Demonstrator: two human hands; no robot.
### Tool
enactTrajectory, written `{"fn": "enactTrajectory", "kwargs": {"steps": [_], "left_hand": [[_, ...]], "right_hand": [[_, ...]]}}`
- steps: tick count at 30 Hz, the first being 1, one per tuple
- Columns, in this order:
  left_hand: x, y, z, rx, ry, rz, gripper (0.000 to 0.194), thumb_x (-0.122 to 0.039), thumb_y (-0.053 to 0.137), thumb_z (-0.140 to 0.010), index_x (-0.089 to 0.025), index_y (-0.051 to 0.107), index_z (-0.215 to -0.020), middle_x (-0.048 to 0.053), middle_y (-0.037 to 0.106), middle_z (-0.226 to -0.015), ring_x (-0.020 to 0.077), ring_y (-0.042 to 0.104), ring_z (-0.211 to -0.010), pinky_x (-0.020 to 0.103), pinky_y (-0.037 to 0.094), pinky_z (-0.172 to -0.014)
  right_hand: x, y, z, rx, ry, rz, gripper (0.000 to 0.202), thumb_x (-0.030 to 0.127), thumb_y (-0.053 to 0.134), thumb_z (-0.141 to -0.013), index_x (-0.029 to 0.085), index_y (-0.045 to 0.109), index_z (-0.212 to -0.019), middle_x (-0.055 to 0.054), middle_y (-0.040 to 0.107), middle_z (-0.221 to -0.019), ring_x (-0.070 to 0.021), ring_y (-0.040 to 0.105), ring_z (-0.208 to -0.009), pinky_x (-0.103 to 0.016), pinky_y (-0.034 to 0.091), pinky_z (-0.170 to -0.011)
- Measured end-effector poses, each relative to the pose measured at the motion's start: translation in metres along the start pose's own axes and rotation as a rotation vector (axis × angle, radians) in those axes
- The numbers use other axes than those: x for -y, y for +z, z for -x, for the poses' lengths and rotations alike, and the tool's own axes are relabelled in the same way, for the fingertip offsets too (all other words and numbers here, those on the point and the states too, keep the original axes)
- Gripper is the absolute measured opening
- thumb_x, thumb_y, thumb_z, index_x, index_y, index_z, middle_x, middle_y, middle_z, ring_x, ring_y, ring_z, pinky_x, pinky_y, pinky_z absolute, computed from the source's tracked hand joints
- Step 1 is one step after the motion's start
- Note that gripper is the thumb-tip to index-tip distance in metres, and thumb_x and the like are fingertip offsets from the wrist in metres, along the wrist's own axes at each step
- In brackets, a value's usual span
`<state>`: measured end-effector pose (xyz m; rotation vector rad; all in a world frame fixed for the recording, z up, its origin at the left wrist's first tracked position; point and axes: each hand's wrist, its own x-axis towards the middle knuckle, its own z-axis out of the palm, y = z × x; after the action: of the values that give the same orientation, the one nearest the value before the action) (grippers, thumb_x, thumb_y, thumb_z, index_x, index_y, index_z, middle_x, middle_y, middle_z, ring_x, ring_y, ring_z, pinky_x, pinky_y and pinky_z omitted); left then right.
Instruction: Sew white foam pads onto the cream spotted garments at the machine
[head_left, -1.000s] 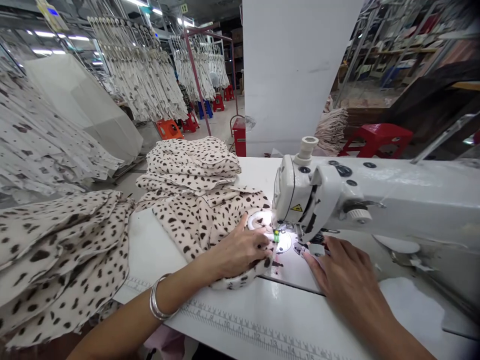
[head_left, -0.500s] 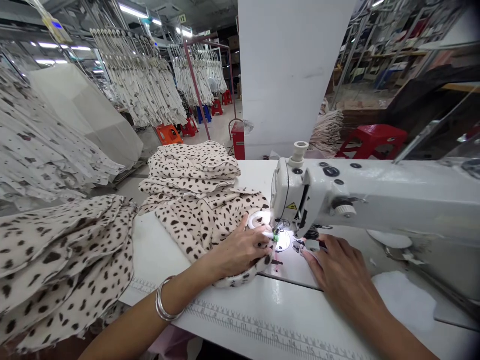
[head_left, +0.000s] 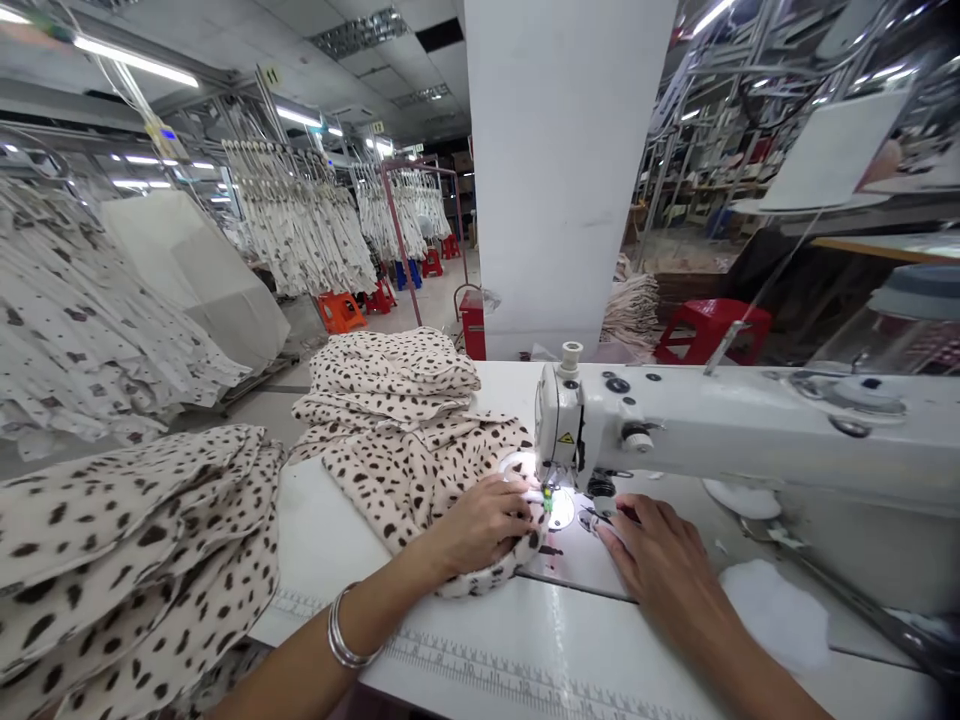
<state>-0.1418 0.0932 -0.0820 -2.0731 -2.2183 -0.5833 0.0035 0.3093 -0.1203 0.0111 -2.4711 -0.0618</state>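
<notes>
The view has tilted up since the earlier frame; both hands have barely moved. At lower centre, the left hand (head_left: 484,520) presses spotted fabric (head_left: 420,470) flat, fingers together, beside the needle. The right hand (head_left: 660,560), fingers flat, lies just right of the sewing machine (head_left: 720,425).

A folded stack (head_left: 394,375) of spotted cloth lies at the far left of the white worktop (head_left: 525,650), and a bigger heap (head_left: 127,560) of the same cloth sits off its near left edge; a printed ruler (head_left: 480,672) runs along the near edge and a white scrap (head_left: 776,610) lies at the near right. Beyond the worktop rises a white pillar (head_left: 566,170), with a red stool (head_left: 712,328) to its right and a red bin (head_left: 472,322) to its left. Far left, racks of hanging garments (head_left: 300,225) stand over an orange stool (head_left: 340,310), under ceiling lights (head_left: 135,62).
</notes>
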Motion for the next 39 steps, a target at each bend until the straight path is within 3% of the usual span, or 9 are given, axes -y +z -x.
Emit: {"fn": "enactTrajectory", "kwargs": {"steps": [5,11,17,20,22,25,29,33,39], "left_hand": [[-0.007,-0.005,0.001,0.064,-0.135,0.026,0.027,0.001,0.050,-0.074,-0.012,0.073,-0.080,0.010,0.073,-0.088,0.0212,0.066,-0.087,0.034,0.056,-0.081],[-0.020,-0.034,0.010,0.200,-0.289,0.171,0.030,0.001,0.050,-0.064,-0.020,0.071,-0.061,-0.003,0.067,-0.059,0.0121,0.062,-0.058,0.027,0.056,-0.078],[-0.010,-0.040,-0.002,0.112,-0.440,0.187,0.038,-0.010,0.039,-0.087,-0.014,0.066,-0.114,0.008,0.067,-0.113,0.0194,0.062,-0.102,0.035,0.051,-0.090],[-0.004,-0.040,-0.006,0.193,-0.430,0.202,0.052,-0.020,0.053,-0.082,-0.021,0.052,-0.134,0.008,0.057,-0.128,0.0254,0.056,-0.112,0.040,0.049,-0.090],[-0.001,-0.042,-0.003,0.289,-0.414,0.233,0.057,-0.022,0.060,-0.076,-0.024,0.052,-0.133,0.006,0.058,-0.119,0.0246,0.059,-0.102,0.035,0.052,-0.080],[0.000,-0.050,0.007,0.352,-0.427,0.252,0.039,-0.021,0.066,-0.071,-0.021,0.063,-0.110,0.004,0.057,-0.100,0.0216,0.059,-0.088,0.028,0.050,-0.067],[-0.003,-0.058,0.018,0.179,-0.463,0.249,0.016,-0.023,0.063,-0.080,-0.017,0.059,-0.095,0.006,0.050,-0.110,0.0185,0.056,-0.091,0.027,0.049,-0.071],[-0.002,-0.067,0.019,-0.092,-0.329,0.445,0.013,-0.008,0.063,-0.076,-0.017,0.055,-0.081,0.005,0.054,-0.108,0.0148,0.056,-0.088,0.022,0.047,-0.070],[0.006,-0.077,0.024,-0.072,-0.291,0.414,0.021,0.000,0.054,-0.071,-0.018,0.055,-0.083,0.001,0.056,-0.085,0.0132,0.051,-0.076,0.022,0.042,-0.067]], "right_hand": [[0.000,0.004,-0.001,-0.042,0.030,-0.036,0.027,0.026,0.037,-0.097,0.019,0.062,-0.088,-0.009,0.061,-0.093,-0.0222,0.058,-0.083,-0.035,0.043,-0.069],[0.001,0.002,-0.003,-0.073,0.053,-0.063,0.027,0.030,0.039,-0.097,0.019,0.062,-0.091,-0.008,0.061,-0.092,-0.0221,0.059,-0.082,-0.036,0.041,-0.072],[0.004,0.001,-0.007,-0.092,0.076,-0.098,0.031,0.031,0.040,-0.097,0.019,0.065,-0.084,-0.009,0.062,-0.088,-0.0226,0.059,-0.080,-0.037,0.039,-0.073],[0.010,-0.002,-0.006,-0.084,0.054,-0.161,0.036,0.034,0.042,-0.098,0.018,0.064,-0.075,-0.008,0.062,-0.077,-0.0211,0.060,-0.074,-0.035,0.041,-0.071],[0.018,-0.007,-0.006,-0.065,0.018,-0.218,0.039,0.036,0.042,-0.099,0.018,0.064,-0.072,-0.006,0.063,-0.074,-0.0184,0.062,-0.070,-0.031,0.044,-0.067],[0.038,-0.020,-0.011,0.019,-0.021,-0.305,0.038,0.040,0.043,-0.099,0.022,0.064,-0.073,-0.002,0.065,-0.073,-0.0130,0.062,-0.060,-0.024,0.044,-0.055],[0.071,-0.034,-0.031,0.178,0.028,-0.443,0.029,0.051,0.054,-0.092,0.024,0.066,-0.089,0.002,0.065,-0.070,-0.0125,0.062,-0.053,-0.022,0.045,-0.045],[0.098,-0.026,-0.050,-0.099,0.018,-0.386,0.027,0.042,0.051,-0.095,0.019,0.060,-0.108,-0.003,0.068,-0.083,-0.0157,0.066,-0.063,-0.023,0.049,-0.049],[0.105,-0.012,-0.043,-0.296,-0.096,-0.383,0.020,0.009,0.043,-0.095,0.015,0.058,-0.106,-0.007,0.066,-0.086,-0.0172,0.064,-0.072,-0.027,0.049,-0.061]]}}
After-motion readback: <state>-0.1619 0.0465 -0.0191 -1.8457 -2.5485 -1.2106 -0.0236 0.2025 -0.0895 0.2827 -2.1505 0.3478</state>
